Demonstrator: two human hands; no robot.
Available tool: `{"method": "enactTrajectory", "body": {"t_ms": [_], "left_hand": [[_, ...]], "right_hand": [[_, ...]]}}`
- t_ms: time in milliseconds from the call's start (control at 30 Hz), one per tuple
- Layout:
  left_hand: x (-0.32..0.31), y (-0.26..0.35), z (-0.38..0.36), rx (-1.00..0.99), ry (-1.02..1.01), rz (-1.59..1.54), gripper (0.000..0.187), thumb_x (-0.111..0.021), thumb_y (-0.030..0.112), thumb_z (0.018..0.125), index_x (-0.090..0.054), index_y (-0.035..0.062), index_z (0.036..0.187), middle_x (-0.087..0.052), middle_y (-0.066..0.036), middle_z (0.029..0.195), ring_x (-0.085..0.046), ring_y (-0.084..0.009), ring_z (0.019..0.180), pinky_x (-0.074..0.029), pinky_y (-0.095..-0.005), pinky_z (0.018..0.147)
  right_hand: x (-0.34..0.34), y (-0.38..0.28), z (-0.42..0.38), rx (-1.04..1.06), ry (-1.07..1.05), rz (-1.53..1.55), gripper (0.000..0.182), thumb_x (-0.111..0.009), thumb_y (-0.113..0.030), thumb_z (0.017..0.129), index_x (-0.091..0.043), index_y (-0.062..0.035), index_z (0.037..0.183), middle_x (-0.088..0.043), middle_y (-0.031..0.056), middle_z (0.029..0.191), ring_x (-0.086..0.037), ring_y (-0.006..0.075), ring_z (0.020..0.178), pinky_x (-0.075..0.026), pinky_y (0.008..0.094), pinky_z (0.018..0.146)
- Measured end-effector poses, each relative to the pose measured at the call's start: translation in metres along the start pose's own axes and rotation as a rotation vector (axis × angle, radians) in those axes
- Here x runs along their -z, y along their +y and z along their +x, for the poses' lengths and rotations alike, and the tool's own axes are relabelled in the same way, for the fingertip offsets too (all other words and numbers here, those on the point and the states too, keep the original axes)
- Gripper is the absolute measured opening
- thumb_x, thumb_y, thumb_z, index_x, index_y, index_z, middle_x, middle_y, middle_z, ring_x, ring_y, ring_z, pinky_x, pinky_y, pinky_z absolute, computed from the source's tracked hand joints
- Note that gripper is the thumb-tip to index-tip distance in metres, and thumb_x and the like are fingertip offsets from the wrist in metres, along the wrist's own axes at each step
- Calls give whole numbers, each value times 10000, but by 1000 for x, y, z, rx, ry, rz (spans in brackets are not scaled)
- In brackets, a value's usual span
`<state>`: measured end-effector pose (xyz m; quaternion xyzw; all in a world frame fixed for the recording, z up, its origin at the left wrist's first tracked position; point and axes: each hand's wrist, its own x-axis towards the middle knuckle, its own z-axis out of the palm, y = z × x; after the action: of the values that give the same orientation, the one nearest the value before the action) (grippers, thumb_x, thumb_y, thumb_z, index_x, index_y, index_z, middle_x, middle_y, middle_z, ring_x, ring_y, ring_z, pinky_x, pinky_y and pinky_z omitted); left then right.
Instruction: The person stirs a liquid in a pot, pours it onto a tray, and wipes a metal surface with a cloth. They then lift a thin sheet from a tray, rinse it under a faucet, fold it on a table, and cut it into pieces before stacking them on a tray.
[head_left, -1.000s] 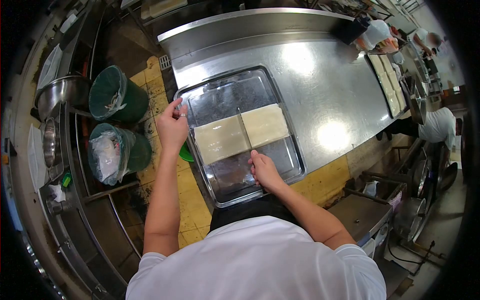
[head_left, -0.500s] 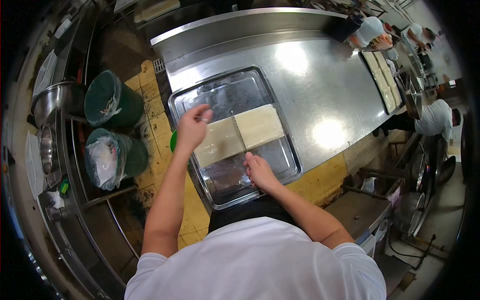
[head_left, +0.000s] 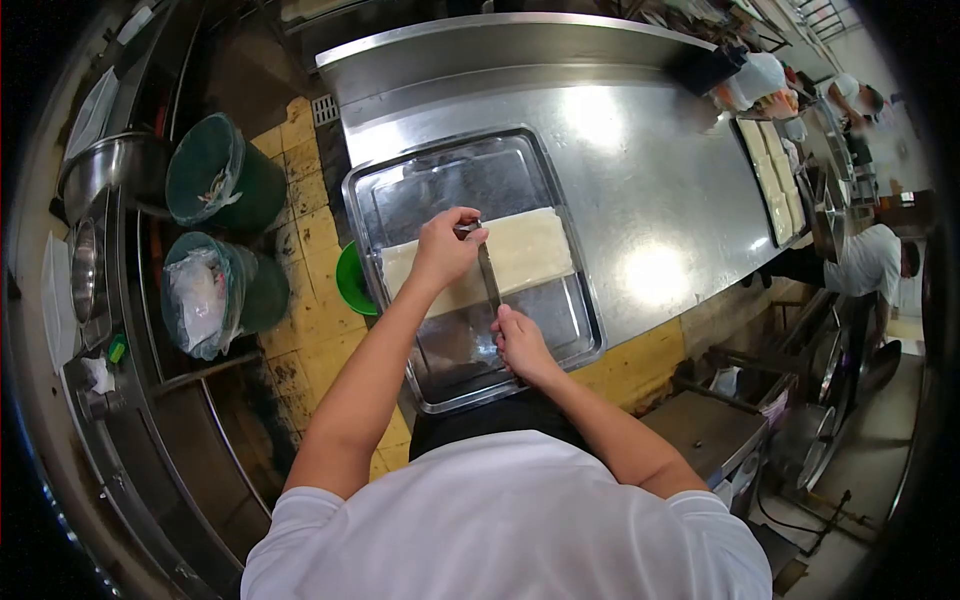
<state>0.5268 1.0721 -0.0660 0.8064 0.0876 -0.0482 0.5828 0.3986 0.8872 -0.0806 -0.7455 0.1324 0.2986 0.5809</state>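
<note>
A flat, pale cream slab (head_left: pixel 535 247), smooth and dough-like, lies across a metal tray (head_left: pixel 470 390). Over the slab's middle stands a long, narrow knife (head_left: pixel 490 275), its blade pointing away from me. My right hand (head_left: pixel 523 345) is closed round the handle at the slab's near edge. At the far end of the blade, my left hand (head_left: pixel 448 248) has its fingers closed on the tip, and it hides part of the slab below.
The tray rests on a steel worktable (head_left: pixel 640 200) with a raised back edge. At the far right is another tray (head_left: pixel 772 180) of pale slabs. Green bins (head_left: pixel 215 175), a bright green bowl (head_left: pixel 352 280) and a co-worker (head_left: pixel 868 262) are around it.
My left hand has moved right, from above the slab's left part to the far end of the knife, and closed on it. My right hand stays at the handle.
</note>
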Motion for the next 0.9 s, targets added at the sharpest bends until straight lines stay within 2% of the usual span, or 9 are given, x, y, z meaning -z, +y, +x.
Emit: {"method": "enactTrajectory", "body": {"t_ms": [33,167,233,333,467,600,700,800,900], "left_hand": [[-1,-1,0,-4,3,5,328,-796,163,841,-727,29,1132,-751,-137,1053,-727,-243,907,-573,-364,860],[-2,-2,4,-18,5,50,327,-790,176,840,-732,44,1133,-752,-147,1066,-733,-261,929,-572,-372,867],[3,-1,13,-58,20,92,337,-784,194,850,-731,55,1152,-756,-148,1055,-736,-265,942,-571,-376,870],[18,4,14,-74,96,126,369,-774,236,876,-720,68,1200,-762,-145,1029,-738,-267,941,-568,-385,861],[50,10,3,-35,272,44,410,-757,291,919,-699,71,1260,-760,-130,998,-712,-222,837,-558,-361,766],[84,-25,-26,-42,451,-83,354,-742,214,935,-701,42,1242,-739,-79,922,-659,-132,766,-529,-287,697],[97,-45,-52,-13,481,-171,299,-723,139,944,-705,22,1218,-716,-42,882,-623,-93,738,-510,-258,677],[94,-49,-75,7,460,-166,236,-708,98,948,-722,15,1169,-714,-24,872,-612,-81,736,-507,-250,681],[76,-50,-90,-6,395,-99,235,-718,107,938,-731,25,1159,-726,-38,870,-627,-87,734,-516,-255,681]], "right_hand": [[0,4,3,6,-15,18,544,-402,-543,1080,-562,-35,967,-466,0,631,-437,112,459,-368,293,404],[2,-5,2,-72,-48,49,549,-417,-549,1073,-568,-35,952,-482,9,635,-464,131,490,-399,312,434],[6,-43,-8,-207,-81,78,556,-438,-539,1069,-589,-24,923,-515,26,643,-529,155,559,-451,343,490],[10,-98,-19,-305,-177,206,480,-475,-510,1064,-562,-47,974,-484,4,643,-500,136,528,-440,317,438],[28,-143,-39,-294,-232,182,416,-490,-476,1070,-552,-75,976,-495,-16,668,-470,117,503,-416,284,440],[53,-113,-59,-18,-332,-236,258,-613,-295,1026,-583,-39,1021,-546,52,705,-564,180,579,-446,324,503],[72,-39,-45,575,-176,-637,242,-698,-196,942,-623,-23,1094,-619,142,871,-639,299,824,-495,413,724],[79,-17,-42,640,-122,-1067,325,-740,-187,876,-650,-44,1153,-622,180,1036,-592,377,1045,-434,481,916],[79,6,-32,672,-121,-1071,237,-741,-194,855,-680,-63,1042,-624,151,1034,-588,364,1034,-424,493,917]]}}
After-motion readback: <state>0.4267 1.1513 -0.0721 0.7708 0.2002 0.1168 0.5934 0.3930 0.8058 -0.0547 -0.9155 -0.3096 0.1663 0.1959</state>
